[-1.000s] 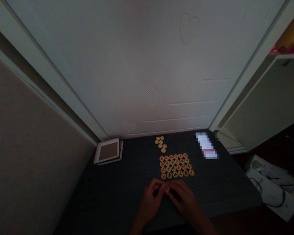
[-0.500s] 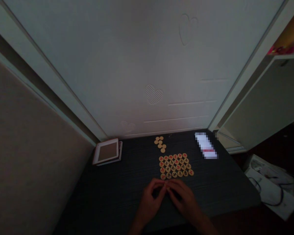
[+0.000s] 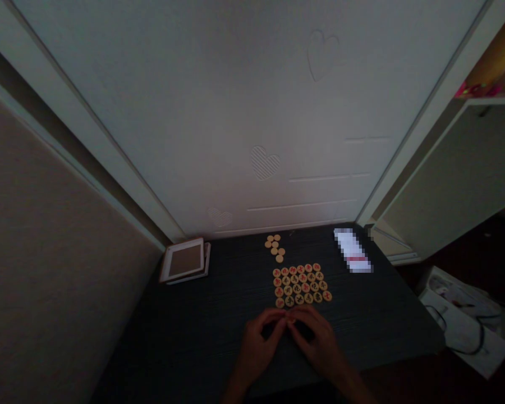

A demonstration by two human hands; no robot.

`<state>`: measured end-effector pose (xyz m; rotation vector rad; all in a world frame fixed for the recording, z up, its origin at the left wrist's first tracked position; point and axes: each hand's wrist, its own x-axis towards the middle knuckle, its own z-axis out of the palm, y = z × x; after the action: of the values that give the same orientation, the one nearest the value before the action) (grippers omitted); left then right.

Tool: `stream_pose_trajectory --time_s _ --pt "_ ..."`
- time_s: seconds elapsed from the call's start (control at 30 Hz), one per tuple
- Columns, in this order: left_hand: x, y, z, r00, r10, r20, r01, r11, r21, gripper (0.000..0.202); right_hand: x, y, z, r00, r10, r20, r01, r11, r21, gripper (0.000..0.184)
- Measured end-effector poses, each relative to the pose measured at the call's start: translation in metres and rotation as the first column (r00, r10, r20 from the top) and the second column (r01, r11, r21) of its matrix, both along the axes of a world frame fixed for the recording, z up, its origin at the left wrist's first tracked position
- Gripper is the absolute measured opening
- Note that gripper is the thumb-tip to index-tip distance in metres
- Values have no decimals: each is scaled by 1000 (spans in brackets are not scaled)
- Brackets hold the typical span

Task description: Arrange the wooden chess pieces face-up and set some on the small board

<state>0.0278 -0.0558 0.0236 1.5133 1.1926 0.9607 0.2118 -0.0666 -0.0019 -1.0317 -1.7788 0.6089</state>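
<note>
Both my hands meet over the near part of a dark table point(image 3: 185, 331). My left hand point(image 3: 258, 345) and my right hand point(image 3: 315, 342) have their fingers curled and their tips pressed together around something small that the dim light hides. Just beyond the fingertips lies a grid of several round wooden pieces point(image 3: 301, 285) with red and dark marks on top. Farther back sits a small loose cluster of plain round pieces point(image 3: 275, 247).
A square box with a pale rim point(image 3: 184, 261) lies at the table's back left. A white oblong object point(image 3: 352, 251) lies at the back right. A pale wall with heart shapes stands behind. A white bag with cords point(image 3: 463, 322) lies on the floor, right.
My hands have barely moved. A pale round piece showed between the fingertips a second ago; now the fingers cover it.
</note>
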Motion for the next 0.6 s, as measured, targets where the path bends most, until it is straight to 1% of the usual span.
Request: stream_pose_trajectory --time_s 0.17,0.27,0.33,0.4,0.53,0.6 --pt "0 -1 -2 999 18 -30 -18 1000 12 15 2 0 5 996 -66 -64 64 997 -37 12" --pt "-1 -2 -4 1000 18 -21 -18 1000 -7 15 11 -2 9 995 -79 -57 74 994 -84 10" --pt "-1 -3 -4 1000 18 -19 -18 1000 -20 15 24 -1 11 992 -121 -42 116 987 -110 11" --pt "0 -3 -3 1000 21 -22 -21 999 -28 16 40 1 12 980 -196 -31 190 973 -134 13" --pt "0 -3 -1 999 29 -41 -30 999 -28 17 75 4 9 942 -334 4 328 920 -214 23" --pt "-1 -2 -2 999 29 -45 -30 999 -23 17 89 3 6 928 -371 32 366 896 -251 28"
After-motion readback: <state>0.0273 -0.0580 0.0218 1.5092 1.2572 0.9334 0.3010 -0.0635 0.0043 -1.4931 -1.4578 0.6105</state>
